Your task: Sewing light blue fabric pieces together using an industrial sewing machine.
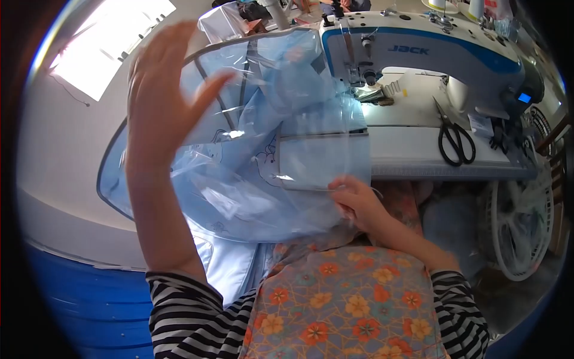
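Observation:
A large light-blue and clear plastic piece (239, 200) with dark piping and small line drawings spreads over the left of the work table. Above its left part I hold my left hand (156, 105) raised, fingers stretched and thumb apart, with nothing in it. My right hand (357, 202) is closed at the near right edge of the plastic, fingers pinched on it below a straight seam. The sewing machine (418, 51), white and blue, stands just beyond; the plastic reaches up to its needle area, where the lamp glares.
Black-handled scissors (455, 145) lie on the machine table (406, 152) at the right. Below them a white round slatted frame (495, 239) stands with clear plastic about it. A floral apron (347, 299) covers my lap. Thread cones (476, 9) rise behind the machine.

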`<state>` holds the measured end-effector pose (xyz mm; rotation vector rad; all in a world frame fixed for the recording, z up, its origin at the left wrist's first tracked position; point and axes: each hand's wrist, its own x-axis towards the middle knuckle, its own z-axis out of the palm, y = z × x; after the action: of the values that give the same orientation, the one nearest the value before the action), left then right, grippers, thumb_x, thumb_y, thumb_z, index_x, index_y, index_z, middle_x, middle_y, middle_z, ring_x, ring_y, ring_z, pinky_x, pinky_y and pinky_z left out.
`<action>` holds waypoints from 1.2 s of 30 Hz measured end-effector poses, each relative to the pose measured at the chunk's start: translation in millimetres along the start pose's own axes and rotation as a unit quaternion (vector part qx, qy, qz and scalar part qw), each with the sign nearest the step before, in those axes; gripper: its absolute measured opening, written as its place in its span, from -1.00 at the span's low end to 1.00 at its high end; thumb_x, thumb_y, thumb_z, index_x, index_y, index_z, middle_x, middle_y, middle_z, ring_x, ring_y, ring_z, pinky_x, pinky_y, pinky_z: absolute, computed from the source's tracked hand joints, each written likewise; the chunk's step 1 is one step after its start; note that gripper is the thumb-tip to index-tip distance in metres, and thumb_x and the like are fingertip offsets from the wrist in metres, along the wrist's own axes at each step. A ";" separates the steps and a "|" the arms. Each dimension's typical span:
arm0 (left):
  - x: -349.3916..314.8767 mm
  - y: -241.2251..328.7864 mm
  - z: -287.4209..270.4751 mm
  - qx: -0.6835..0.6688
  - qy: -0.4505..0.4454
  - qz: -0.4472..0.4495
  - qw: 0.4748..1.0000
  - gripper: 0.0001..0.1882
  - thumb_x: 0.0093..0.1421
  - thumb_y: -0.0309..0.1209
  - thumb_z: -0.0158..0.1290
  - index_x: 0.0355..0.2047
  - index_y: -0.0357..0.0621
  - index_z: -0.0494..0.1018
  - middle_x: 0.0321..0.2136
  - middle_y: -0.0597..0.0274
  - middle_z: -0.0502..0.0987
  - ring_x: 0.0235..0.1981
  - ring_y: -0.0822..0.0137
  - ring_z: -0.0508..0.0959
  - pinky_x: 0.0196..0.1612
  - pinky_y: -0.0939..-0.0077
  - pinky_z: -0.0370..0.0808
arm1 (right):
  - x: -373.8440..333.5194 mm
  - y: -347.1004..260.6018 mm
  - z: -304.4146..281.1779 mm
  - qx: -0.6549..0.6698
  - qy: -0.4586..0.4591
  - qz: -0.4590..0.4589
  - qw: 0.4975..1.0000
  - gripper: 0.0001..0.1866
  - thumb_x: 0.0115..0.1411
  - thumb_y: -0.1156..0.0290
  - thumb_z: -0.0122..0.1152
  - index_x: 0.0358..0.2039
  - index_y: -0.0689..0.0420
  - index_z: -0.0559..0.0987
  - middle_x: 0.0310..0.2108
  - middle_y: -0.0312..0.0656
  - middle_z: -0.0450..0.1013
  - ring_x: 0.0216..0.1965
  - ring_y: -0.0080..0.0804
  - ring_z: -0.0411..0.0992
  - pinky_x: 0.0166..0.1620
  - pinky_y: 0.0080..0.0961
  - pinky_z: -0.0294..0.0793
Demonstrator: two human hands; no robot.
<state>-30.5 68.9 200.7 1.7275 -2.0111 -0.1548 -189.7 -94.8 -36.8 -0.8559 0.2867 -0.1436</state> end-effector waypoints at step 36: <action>-25.6 -191.8 133.0 0.281 0.087 -0.020 0.956 -0.89 0.11 -0.42 0.11 -0.35 -0.07 0.43 -0.53 0.29 0.47 -0.46 0.23 0.59 -0.39 0.30 0.53 | -17.5 31.0 -17.3 0.196 -0.070 0.094 0.974 -0.71 0.36 0.26 0.16 -0.05 0.20 0.54 -0.28 -0.18 0.54 -0.31 -0.48 0.44 -0.28 -0.63 0.34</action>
<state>88.0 26.3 2.5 2.0233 -2.0064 0.5939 -211.3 -83.0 -67.7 -0.4404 0.1956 0.0371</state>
